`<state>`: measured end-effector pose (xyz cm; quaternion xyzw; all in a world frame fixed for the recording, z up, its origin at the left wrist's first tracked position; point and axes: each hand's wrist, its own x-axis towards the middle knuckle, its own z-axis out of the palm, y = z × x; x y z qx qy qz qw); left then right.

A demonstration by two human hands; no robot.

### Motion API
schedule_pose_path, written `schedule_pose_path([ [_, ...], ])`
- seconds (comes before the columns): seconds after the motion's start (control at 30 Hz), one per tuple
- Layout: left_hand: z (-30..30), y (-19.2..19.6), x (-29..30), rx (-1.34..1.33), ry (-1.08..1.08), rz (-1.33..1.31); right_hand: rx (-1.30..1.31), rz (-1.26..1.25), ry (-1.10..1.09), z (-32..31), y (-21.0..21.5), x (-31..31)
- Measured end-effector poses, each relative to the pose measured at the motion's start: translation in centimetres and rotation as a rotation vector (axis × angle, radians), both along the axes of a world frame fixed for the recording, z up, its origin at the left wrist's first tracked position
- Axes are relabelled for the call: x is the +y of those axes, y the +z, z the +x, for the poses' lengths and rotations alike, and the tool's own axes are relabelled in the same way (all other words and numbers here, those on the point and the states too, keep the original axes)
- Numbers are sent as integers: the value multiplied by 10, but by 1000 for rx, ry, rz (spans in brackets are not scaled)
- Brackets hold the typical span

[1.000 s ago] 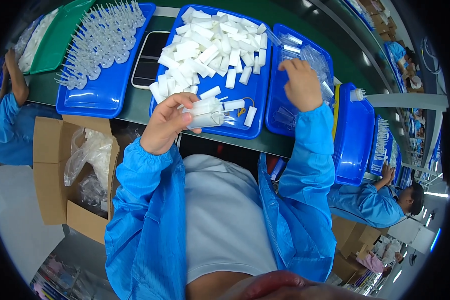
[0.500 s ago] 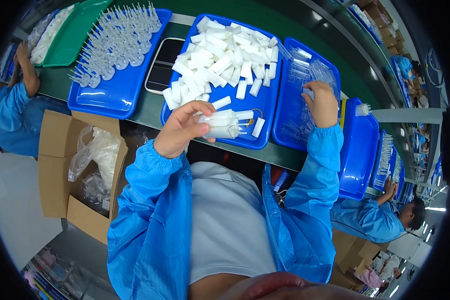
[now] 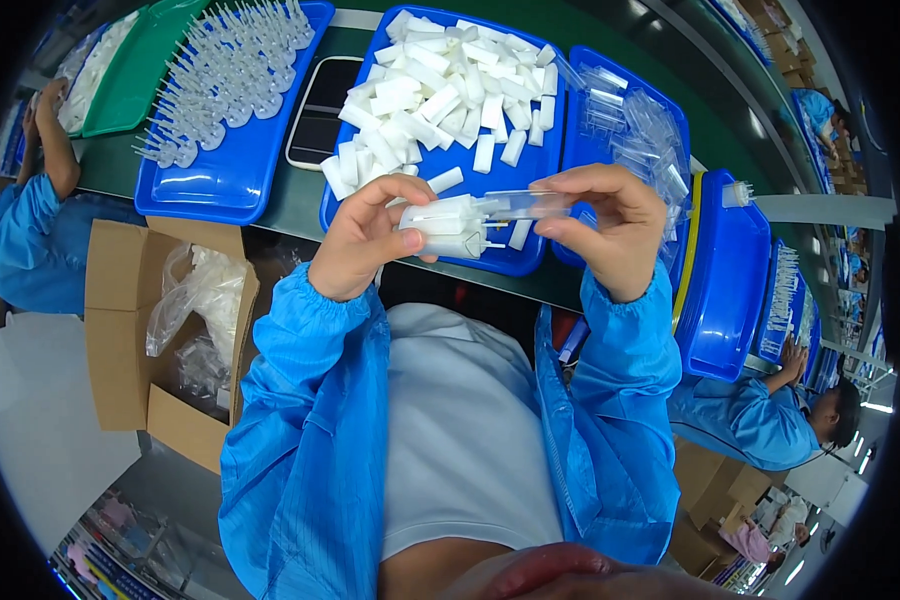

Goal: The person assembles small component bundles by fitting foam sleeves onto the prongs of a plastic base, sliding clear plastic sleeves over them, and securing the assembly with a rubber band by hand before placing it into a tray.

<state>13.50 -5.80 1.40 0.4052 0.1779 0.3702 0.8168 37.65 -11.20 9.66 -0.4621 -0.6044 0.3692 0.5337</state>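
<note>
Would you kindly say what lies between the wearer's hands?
In the head view: a white part in the left hand, a clear piece in the right hand.

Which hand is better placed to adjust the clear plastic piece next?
Probably the right hand: it holds the clear plastic piece, while the left hand is occupied holding the white part.

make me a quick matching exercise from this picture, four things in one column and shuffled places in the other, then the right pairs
Things
1. white plastic part with thin prongs
2. clear elongated plastic piece
3. small white rectangular blocks
4. open brown cardboard box

Places
A. heaped in a blue tray
B. at the person's left
C. in the right hand
D. in the left hand

Pairs: 1-D, 2-C, 3-A, 4-B
</note>
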Motion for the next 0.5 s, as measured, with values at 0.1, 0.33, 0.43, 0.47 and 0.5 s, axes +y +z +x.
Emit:
schedule_pose_path([
  [0.1, 1, 0, -2, 8, 2, 22, -98, 1, 30, -6, -5, 2],
  [0.33, 3, 0, -3, 122, 57, 239, -122, 32, -10, -20, -5, -2],
  [0.43, 4, 6, -4, 233, 41, 320, -182, 59, -13, -23, -4, -2],
  [0.47, 4, 7, -4, 232, 40, 320, -208, 66, -10, -24, -4, -3],
  [0.5, 5, 8, -5, 240, 64, 333, -209, 66, -10, -24, -3, -3],
])
